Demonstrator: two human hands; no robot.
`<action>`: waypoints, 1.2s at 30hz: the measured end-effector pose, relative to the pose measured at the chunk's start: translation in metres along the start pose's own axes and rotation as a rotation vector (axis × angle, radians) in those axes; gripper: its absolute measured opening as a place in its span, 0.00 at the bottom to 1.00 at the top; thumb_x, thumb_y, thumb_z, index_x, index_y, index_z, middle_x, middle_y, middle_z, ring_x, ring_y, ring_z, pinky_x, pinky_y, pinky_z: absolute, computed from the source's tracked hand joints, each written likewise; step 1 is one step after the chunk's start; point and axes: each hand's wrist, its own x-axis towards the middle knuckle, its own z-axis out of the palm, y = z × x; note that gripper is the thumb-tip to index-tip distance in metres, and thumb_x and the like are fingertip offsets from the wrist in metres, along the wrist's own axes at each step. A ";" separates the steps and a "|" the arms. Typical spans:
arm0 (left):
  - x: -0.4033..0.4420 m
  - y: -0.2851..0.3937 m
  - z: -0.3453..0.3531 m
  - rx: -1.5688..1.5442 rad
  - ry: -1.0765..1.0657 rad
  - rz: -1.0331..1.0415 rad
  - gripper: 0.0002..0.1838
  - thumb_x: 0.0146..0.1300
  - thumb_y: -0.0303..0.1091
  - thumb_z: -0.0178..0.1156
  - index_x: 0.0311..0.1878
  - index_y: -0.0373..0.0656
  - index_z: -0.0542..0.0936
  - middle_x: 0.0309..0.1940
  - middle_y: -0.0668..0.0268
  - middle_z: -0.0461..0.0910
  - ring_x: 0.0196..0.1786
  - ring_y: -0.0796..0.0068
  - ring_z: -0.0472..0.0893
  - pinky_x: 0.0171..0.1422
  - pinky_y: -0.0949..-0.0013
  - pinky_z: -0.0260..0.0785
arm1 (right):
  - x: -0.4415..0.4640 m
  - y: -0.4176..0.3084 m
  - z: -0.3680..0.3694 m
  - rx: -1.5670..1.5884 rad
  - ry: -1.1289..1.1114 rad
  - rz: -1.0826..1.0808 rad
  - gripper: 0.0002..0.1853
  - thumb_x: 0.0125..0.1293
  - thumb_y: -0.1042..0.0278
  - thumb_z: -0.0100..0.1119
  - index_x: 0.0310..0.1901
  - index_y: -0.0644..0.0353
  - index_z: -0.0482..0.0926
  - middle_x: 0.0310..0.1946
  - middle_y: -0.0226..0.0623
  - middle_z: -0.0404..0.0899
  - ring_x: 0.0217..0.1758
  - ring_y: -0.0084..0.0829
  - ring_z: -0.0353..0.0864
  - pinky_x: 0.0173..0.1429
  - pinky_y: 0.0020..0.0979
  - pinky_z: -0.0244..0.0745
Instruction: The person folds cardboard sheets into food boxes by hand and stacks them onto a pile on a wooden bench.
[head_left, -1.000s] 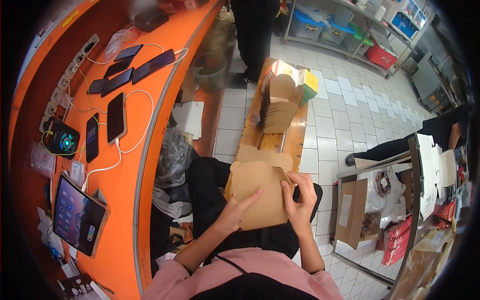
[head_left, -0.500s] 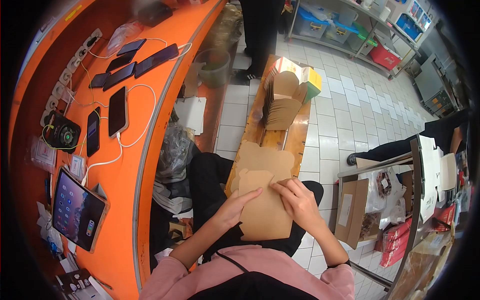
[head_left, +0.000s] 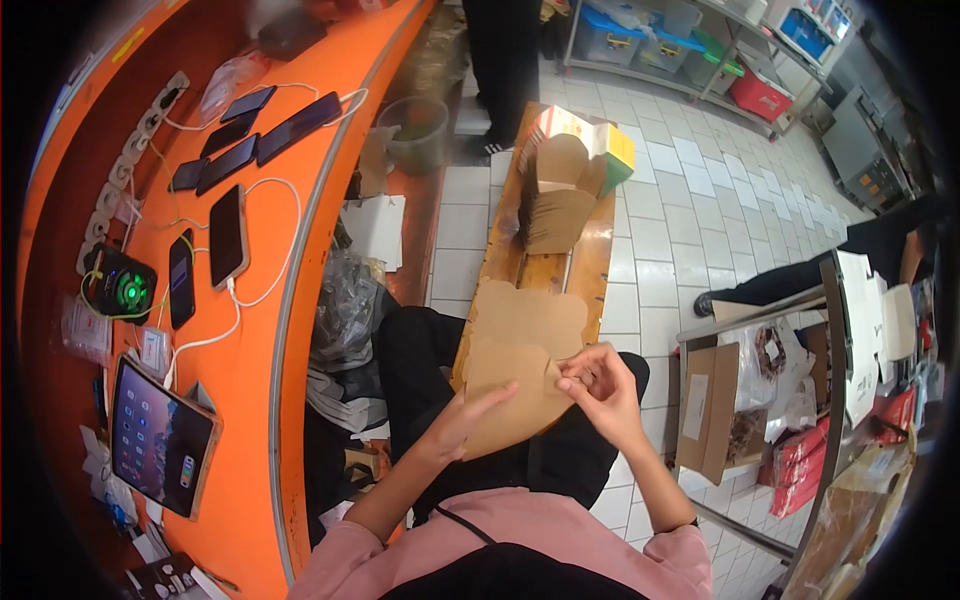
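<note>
A brown cardboard box blank [head_left: 512, 405] lies over my lap, its lower part bent upward in a curve. My left hand [head_left: 458, 428] grips its left side, with the thumb across the face and the other fingers hidden behind. At its right edge, my right hand [head_left: 606, 392] pinches a small flap between thumb and fingertips. Beyond it, another flat piece of brown cardboard [head_left: 530, 308], or a far panel of the same blank, rests on the wooden bench [head_left: 505, 262]; I cannot tell which. Further along the bench stands a nested stack of brown cartons [head_left: 562, 212].
Printed boxes [head_left: 618, 160] stand behind the stack. On the left, an orange counter [head_left: 255, 400] carries several phones, cables and a tablet [head_left: 160, 435]. At right, a metal rack [head_left: 815, 440] holds an open carton [head_left: 705, 405]. People's dark-clothed legs [head_left: 505, 65] show at the back and right.
The blank's lower part has curved up from flat. My right hand has turned, its fingers now pinching the right flap. The view has shifted slightly.
</note>
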 end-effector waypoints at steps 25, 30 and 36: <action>0.011 0.001 -0.019 0.234 -0.260 0.019 0.27 0.57 0.26 0.61 0.60 0.34 0.65 0.54 0.62 0.70 0.56 0.77 0.69 0.59 0.74 0.62 | -0.011 -0.026 0.017 -1.102 -0.078 -0.375 0.23 0.53 0.69 0.63 0.52 0.57 0.74 0.55 0.35 0.71 0.64 0.38 0.63 0.68 0.56 0.44; -0.001 0.009 -0.001 0.222 -0.342 0.165 0.28 0.57 0.22 0.59 0.61 0.35 0.64 0.54 0.63 0.70 0.57 0.76 0.69 0.61 0.73 0.61 | -0.008 -0.026 0.015 -1.119 -0.065 -0.397 0.26 0.51 0.63 0.64 0.55 0.56 0.72 0.55 0.35 0.70 0.65 0.38 0.62 0.67 0.60 0.41; 0.008 0.003 -0.010 0.220 -0.241 0.137 0.26 0.57 0.23 0.60 0.59 0.35 0.66 0.52 0.64 0.71 0.56 0.76 0.70 0.60 0.73 0.63 | -0.011 -0.022 0.028 -0.928 -0.084 -0.342 0.22 0.51 0.69 0.64 0.50 0.61 0.75 0.50 0.40 0.74 0.59 0.39 0.69 0.65 0.43 0.60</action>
